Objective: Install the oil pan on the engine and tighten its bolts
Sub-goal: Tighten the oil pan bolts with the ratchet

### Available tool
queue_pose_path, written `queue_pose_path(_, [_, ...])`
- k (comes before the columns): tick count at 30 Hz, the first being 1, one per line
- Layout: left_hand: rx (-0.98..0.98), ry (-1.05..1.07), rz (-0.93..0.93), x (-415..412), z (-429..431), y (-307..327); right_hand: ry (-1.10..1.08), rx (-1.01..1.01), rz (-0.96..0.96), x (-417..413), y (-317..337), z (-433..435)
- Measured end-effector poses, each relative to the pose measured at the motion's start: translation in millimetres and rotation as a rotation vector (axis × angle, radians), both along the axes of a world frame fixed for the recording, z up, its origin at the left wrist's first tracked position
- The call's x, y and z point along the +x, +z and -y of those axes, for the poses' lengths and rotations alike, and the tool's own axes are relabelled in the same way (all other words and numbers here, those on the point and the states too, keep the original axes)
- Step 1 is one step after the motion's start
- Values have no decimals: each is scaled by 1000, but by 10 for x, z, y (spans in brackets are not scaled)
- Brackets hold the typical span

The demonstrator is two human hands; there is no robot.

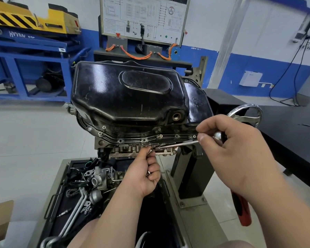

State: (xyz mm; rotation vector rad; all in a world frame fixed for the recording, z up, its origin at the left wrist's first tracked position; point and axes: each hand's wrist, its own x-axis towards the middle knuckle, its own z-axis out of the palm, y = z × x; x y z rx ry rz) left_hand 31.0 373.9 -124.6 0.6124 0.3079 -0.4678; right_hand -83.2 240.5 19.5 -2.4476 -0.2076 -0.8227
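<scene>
A black oil pan (125, 93) sits upside-up on the inverted engine (138, 149), its flange lined with several bolts (161, 136) along the near edge. My right hand (229, 145) grips a ratchet wrench (240, 208) with a red and black handle; its long chrome extension (177, 144) points left toward the flange. My left hand (143, 174) pinches a small bolt at the extension's tip, just below the flange. More bolts seem tucked in that palm, though they are mostly hidden.
A tray (64, 203) of loose engine parts, pipes and a chain lies below the engine on the stand. A chrome handwheel (254, 111) sticks out at the right. A black table (293, 133) stands to the right, a blue lift (25, 51) at the back left.
</scene>
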Motion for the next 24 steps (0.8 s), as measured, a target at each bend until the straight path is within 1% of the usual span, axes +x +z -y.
queue_pose_path(5, [6,-7,-1,-10,1,7,0,-8,-7,-16,-15,-13])
queue_pose_path(10, [20,-19,6,-22,-6,9,12,58,7,-30,-4,19])
queue_pose_path(15, [31,-46,13,-35,-2,2,22,37,-30,-34,-39,14])
queue_pose_path(24, [29,-63,4,-39,-1,-10,38,69,6,-85,-15,26])
